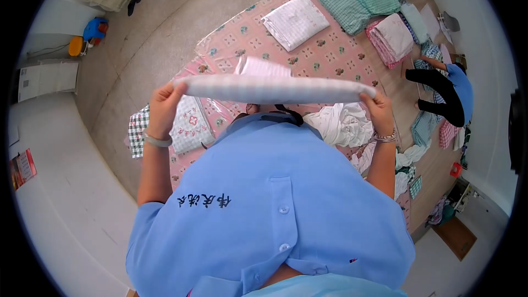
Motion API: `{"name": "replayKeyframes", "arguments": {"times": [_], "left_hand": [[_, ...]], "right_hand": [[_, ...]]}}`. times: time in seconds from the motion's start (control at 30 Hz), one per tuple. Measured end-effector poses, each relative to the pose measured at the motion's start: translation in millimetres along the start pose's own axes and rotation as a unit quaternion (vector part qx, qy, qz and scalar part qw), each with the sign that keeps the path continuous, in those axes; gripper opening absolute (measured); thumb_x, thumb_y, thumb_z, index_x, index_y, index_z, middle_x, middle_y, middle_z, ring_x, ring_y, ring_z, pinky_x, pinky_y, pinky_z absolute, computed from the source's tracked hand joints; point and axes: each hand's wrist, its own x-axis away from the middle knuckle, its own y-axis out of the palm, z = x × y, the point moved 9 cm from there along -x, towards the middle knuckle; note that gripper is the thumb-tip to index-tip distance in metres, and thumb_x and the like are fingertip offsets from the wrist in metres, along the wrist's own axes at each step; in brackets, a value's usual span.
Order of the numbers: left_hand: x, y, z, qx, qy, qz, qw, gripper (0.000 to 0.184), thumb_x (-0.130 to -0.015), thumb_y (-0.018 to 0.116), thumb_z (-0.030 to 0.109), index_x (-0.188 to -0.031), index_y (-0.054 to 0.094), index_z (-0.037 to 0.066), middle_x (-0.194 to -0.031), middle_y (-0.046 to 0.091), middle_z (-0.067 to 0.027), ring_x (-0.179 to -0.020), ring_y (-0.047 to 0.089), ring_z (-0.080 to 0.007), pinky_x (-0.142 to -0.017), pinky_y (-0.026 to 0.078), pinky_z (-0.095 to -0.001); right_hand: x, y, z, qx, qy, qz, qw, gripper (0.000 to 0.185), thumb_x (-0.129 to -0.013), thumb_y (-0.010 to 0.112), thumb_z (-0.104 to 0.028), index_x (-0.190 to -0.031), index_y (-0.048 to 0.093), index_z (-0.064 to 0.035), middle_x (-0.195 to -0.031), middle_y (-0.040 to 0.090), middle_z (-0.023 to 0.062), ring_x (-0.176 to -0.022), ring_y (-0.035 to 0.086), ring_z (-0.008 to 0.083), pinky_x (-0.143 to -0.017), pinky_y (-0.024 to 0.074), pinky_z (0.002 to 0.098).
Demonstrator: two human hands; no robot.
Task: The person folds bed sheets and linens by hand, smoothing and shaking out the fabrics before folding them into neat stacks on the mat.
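A pale striped cloth (275, 89) is stretched level between my two hands, slightly blurred. My left hand (164, 108) pinches its left end between thumb and fingers; my right hand (379, 111) pinches the right end. Under the cloth, a white and pink piece of fabric (258, 67) lies partly hidden on the pink patterned table cover (236, 33). Below my left hand sits a folded white cloth with red print (191, 126). Near my right hand is a crumpled white cloth (344, 125).
A folded white cloth (295, 22) lies farther back, beside green checked cloths (344, 6) and a pink and white stack (390, 38). At right, another person (462, 91) in a blue top bends over more cloths. A green checked cloth (138, 132) hangs at the left edge.
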Motion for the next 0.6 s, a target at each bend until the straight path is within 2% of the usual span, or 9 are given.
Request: {"name": "replayKeyframes", "arguments": {"times": [0.03,0.1,0.23,0.33,0.43,0.5,0.53,0.57,0.6], "left_hand": [[-5.1,0.6,13.9,0.0,0.0,-0.001,1.0,0.022,-0.082,0.052,0.019,-0.085,0.061,-0.001,-0.077,0.059,0.0001,-0.071,0.05,-0.0043,-0.068,0.039,-0.0204],[-19.9,-0.4,38.3,-0.041,0.044,0.011,0.998,0.023,-0.083,0.051,0.02,-0.083,0.061,0.0,-0.079,0.059,0.0,-0.073,0.051,-0.0052,-0.071,0.039,-0.0216],[-72.5,-11.4,33.6,0.064,0.036,0.023,0.997,0.02,-0.084,0.048,0.021,-0.085,0.059,0.005,-0.081,0.057,0.0028,-0.074,0.05,-0.0059,-0.069,0.037,-0.0214],[-98.7,-23.6,42.6,0.143,0.026,0.003,0.989,0.019,-0.085,0.048,0.024,-0.09,0.057,0.008,-0.083,0.056,0.0031,-0.072,0.05,-0.0066,-0.069,0.037,-0.0229],[-126.5,-63.6,56.1,0.118,0.116,0.104,0.981,0.018,-0.085,0.047,0.023,-0.092,0.056,0.009,-0.083,0.056,0.0033,-0.07,0.049,-0.0063,-0.067,0.038,-0.0246],[-145.1,-98.5,69.7,0.09,0.236,0.21,0.945,0.015,-0.086,0.045,0.019,-0.092,0.055,0.009,-0.083,0.056,0.0002,-0.069,0.05,-0.0094,-0.063,0.041,-0.027],[-150.3,-90.9,80.5,0.098,0.244,0.197,0.944,0.015,-0.086,0.045,0.019,-0.092,0.055,0.009,-0.083,0.056,0.0002,-0.069,0.05,-0.0094,-0.063,0.041,-0.027],[-151.3,-84.1,96.6,0.149,0.266,0.207,0.93,0.019,-0.086,0.044,0.021,-0.093,0.055,0.007,-0.08,0.056,-0.002,-0.069,0.051,-0.0107,-0.064,0.042,-0.0287],[-152.0,-75.2,112.1,0.202,0.284,0.211,0.913,0.023,-0.086,0.043,0.023,-0.094,0.055,0.006,-0.076,0.056,-0.0043,-0.07,0.052,-0.012,-0.064,0.043,-0.0305]], "right_hand": [[-5.3,-2.8,-10.3,0.0,0.0,0.001,1.0,0.016,-0.077,0.059,-0.011,-0.086,0.061,0.001,-0.076,0.058,-0.0018,-0.07,0.05,0.0063,-0.064,0.0382,0.0206],[-13.3,-15.8,-65.6,0.256,-0.212,0.116,0.936,0.017,-0.077,0.06,-0.013,-0.086,0.06,0.0022,-0.076,0.057,-0.0001,-0.07,0.05,0.0071,-0.064,0.0391,0.0208],[-39.6,-9.2,-102.3,0.173,-0.298,0.153,0.926,0.018,-0.076,0.06,-0.013,-0.086,0.06,0.003,-0.074,0.056,0.002,-0.069,0.049,0.0086,-0.063,0.0391,0.0197],[-49.6,0.8,-111.5,0.027,-0.209,0.097,0.973,0.017,-0.076,0.06,-0.011,-0.085,0.059,0.0034,-0.072,0.056,0.0035,-0.068,0.051,0.0097,-0.063,0.0392,0.0188],[-16.1,30.2,-166.7,0.1,-0.316,0.044,0.942,0.013,-0.073,0.062,-0.008,-0.082,0.061,0.0007,-0.075,0.059,0.0053,-0.063,0.054,0.011,-0.057,0.0433,0.0217],[14.8,66.5,-195.8,0.093,-0.378,-0.01,0.921,0.012,-0.067,0.067,-0.009,-0.076,0.062,-0.0029,-0.075,0.059,0.0072,-0.058,0.056,0.0125,-0.049,0.0457,0.0262],[40.4,94.6,-218.9,0.108,-0.511,-0.056,0.851,0.013,-0.066,0.068,-0.013,-0.074,0.062,-0.0048,-0.074,0.058,0.0089,-0.058,0.057,0.016,-0.048,0.0458,0.0274],[64.8,120.8,-228.5,0.066,-0.577,-0.057,0.812,0.014,-0.066,0.067,-0.015,-0.069,0.058,-0.0061,-0.071,0.057,0.0086,-0.055,0.056,0.0198,-0.046,0.0447,0.0283],[82.3,152.0,-234.1,0.06,-0.58,-0.164,0.795,0.019,-0.065,0.067,-0.01,-0.074,0.051,-0.0046,-0.077,0.056,0.0102,-0.058,0.057,0.0204,-0.045,0.0459,0.0267]]}}
